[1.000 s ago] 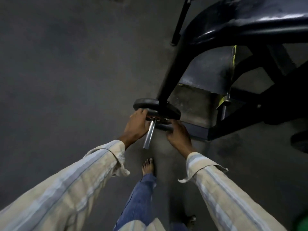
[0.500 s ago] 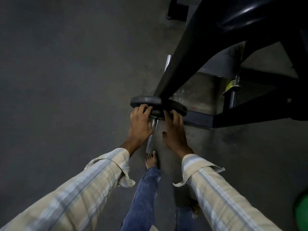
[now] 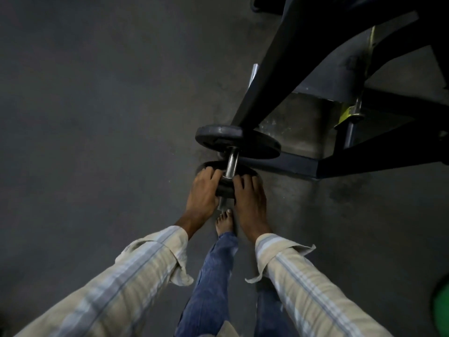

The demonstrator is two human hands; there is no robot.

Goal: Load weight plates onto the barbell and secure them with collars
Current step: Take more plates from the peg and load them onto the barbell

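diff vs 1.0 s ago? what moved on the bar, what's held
Both hands, left hand and right hand, were against the large plate earlier. Now they grip a smaller plate, nearer the person on the steel sleeve, with bare sleeve showing between the two plates. Which way that plate is travelling can't be told. The large plate stays on the bar beside the black frame. No collar visible.

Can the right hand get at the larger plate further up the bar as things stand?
Probably yes, once it lets go: the right hand grips the smaller plate, and bare bar lies between it and the larger plate, nothing blocking.
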